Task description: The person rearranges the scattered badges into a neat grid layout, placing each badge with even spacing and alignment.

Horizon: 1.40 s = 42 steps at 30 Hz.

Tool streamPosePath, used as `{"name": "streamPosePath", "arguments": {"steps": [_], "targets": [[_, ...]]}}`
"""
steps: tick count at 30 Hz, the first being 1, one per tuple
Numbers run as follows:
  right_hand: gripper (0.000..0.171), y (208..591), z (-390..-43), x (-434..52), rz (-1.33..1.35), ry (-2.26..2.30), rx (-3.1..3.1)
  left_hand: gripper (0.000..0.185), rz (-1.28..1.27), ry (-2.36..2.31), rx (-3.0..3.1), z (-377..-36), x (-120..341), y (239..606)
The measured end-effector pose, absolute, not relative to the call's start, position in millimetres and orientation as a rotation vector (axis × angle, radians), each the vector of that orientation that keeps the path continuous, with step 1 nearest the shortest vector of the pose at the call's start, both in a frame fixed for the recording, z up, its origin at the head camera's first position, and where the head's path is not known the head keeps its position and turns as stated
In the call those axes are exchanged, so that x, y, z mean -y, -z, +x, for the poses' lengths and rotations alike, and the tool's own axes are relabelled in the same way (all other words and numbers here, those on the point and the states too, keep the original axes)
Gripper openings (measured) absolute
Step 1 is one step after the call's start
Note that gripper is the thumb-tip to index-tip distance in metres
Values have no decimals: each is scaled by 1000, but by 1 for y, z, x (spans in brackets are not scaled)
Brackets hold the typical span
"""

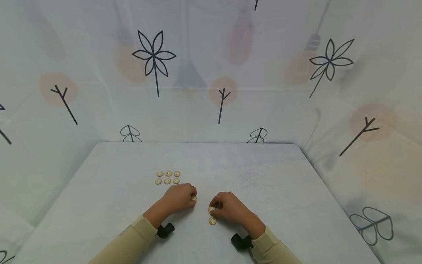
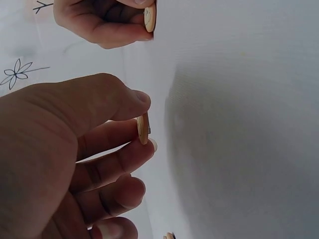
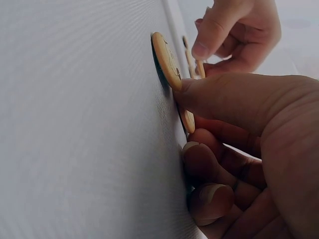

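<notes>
Two hands, both busy: I'm watching each one pinch a small wooden button low over the counter (image 1: 280, 176).
Left hand (image 1: 179, 198): fingers curled in, thumb and forefinger nipping a button.
Left button (image 2: 143, 128): on edge between thumb tip and fingertip in the left wrist view, close to the counter; I can't tell if it touches.
Left fingers (image 2: 112, 169): the other fingers sit folded beneath, holding nothing.
Right hand (image 1: 230, 208): fingers curled too, thumb and forefinger closed on a button at the hand's left side.
Right button (image 3: 188, 121): mostly tucked behind the thumb in the right wrist view, right against the counter.
Right fingers (image 3: 204, 164): the tips below it press onto the counter.
Loose button (image 1: 212, 220): I see it lying flat on the counter just in front of the right hand, nearer to me; in the right wrist view it sits beside the thumb.
Gap between the hands: near each other, not touching, close to the counter's front middle.
Button grid (image 1: 167, 177): six buttons in two neat rows of three, just beyond the left hand.
Sleeves (image 1: 135, 238): beige, with a black wrist camera mount on each forearm.
Backdrop (image 1: 211, 73): pale cloth with drawn leaves and twigs, hanging round three sides.
</notes>
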State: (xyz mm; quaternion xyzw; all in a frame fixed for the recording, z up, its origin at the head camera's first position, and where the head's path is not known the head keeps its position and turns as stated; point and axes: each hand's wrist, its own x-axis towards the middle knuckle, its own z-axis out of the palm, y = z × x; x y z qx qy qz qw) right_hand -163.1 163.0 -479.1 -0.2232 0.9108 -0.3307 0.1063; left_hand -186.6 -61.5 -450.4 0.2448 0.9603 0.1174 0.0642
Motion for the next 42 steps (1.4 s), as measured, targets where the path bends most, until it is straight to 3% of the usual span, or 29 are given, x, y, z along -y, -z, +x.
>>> {"name": "streamPosePath", "arguments": {"steps": [42], "targets": [[16,481,-166,-160,-675,970,-2713,16,548,-429,-2949,-197,103,450]]}}
